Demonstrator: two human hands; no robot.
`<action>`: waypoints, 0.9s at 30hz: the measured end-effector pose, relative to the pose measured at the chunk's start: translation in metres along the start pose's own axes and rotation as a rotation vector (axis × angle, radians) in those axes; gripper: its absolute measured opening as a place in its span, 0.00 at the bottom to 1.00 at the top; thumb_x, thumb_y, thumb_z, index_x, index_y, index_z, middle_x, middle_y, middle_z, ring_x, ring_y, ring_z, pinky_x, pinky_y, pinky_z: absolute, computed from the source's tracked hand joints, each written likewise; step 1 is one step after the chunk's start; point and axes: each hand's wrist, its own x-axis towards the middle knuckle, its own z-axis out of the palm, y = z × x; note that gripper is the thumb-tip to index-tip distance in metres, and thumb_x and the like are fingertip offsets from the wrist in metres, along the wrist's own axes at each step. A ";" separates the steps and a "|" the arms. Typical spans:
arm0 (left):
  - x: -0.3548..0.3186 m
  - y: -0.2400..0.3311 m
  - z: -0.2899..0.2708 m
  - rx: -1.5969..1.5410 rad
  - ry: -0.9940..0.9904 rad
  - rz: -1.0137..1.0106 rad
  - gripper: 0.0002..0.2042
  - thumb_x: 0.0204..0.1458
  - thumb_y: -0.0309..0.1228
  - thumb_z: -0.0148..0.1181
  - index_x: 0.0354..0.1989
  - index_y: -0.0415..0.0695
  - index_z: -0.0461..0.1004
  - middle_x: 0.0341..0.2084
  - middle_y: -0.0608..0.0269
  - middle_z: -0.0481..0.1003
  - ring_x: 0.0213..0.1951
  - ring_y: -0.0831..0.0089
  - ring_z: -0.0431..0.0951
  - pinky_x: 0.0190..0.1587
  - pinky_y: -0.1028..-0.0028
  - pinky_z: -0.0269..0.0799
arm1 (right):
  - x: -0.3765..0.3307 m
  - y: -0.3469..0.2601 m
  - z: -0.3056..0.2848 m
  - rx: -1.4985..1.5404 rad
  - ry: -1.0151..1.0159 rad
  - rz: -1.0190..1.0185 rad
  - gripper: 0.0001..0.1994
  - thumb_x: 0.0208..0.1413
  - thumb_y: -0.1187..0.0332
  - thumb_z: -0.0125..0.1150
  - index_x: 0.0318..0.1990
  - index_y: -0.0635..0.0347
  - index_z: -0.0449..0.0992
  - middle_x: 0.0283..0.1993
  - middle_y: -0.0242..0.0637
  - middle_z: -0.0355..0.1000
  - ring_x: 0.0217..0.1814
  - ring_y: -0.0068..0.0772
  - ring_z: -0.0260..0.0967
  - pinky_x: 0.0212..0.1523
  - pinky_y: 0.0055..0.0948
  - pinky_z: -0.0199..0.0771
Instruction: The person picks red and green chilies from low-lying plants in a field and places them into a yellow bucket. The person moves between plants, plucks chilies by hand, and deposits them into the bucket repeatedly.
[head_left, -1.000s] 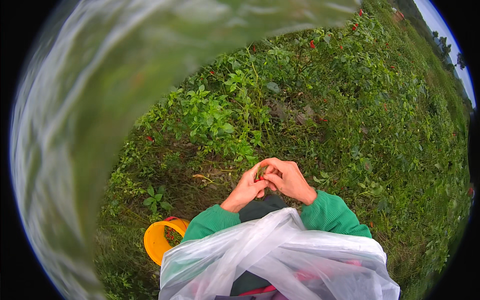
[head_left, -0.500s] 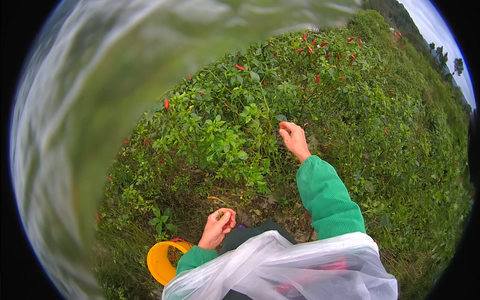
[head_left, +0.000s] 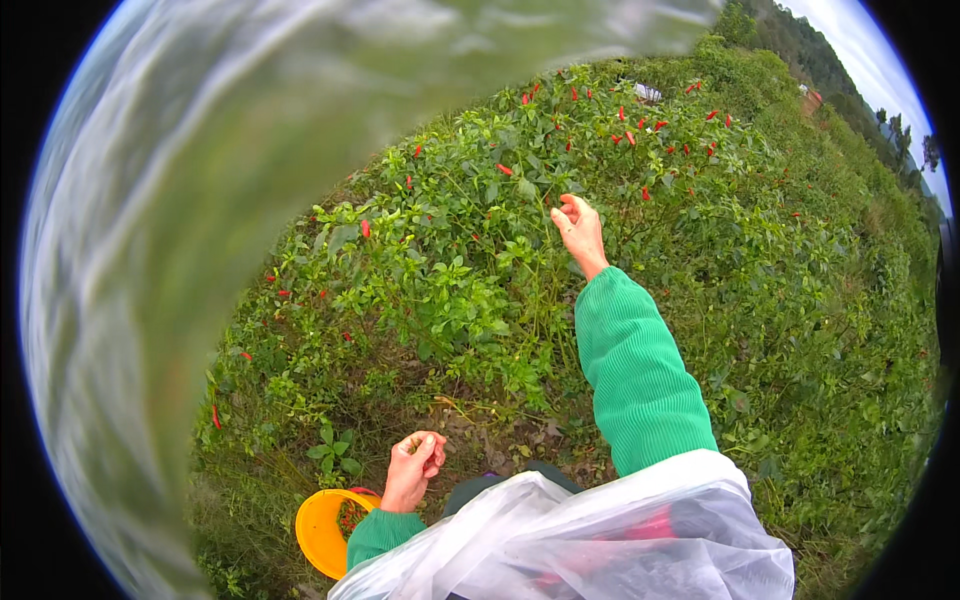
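Amid a chili pepper bush (head_left: 450, 290) my right hand (head_left: 582, 235) reaches forward at arm's length. Its fingers are bent, with the thumb apart from them, and no held thing shows. Just beyond the fingertips hangs a red chili pepper (head_left: 504, 169) among the leaves. Low and nearer my body, my left hand (head_left: 412, 474) is closed with the thumb over the curled fingers; what it holds, if anything, is hidden. Below and to the left of that hand is a yellow bucket (head_left: 318, 535), tilted in view, with small red and green pieces inside.
More red chili peppers (head_left: 630, 137) dot the bushes farther away. A blurred translucent sheet (head_left: 150, 250) covers the left and top of the view. White see-through plastic (head_left: 560, 530) drapes over my body. Dense greenery (head_left: 820, 300) runs along the right, with a hillside behind.
My right hand has moved farther forward and up toward the higher leaves. My left hand stays low and closed. The view has shifted slightly, so the plants sit lower and to the right.
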 end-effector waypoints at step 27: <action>0.028 0.006 0.164 0.271 -0.216 0.178 0.10 0.55 0.32 0.57 0.38 0.38 0.75 0.19 0.70 0.68 0.22 0.85 0.65 0.20 0.85 0.54 | -0.261 0.014 -0.186 1.008 -0.374 0.515 0.17 0.59 0.65 0.54 0.52 0.64 0.67 0.48 0.36 0.71 0.53 0.35 0.66 0.56 0.37 0.65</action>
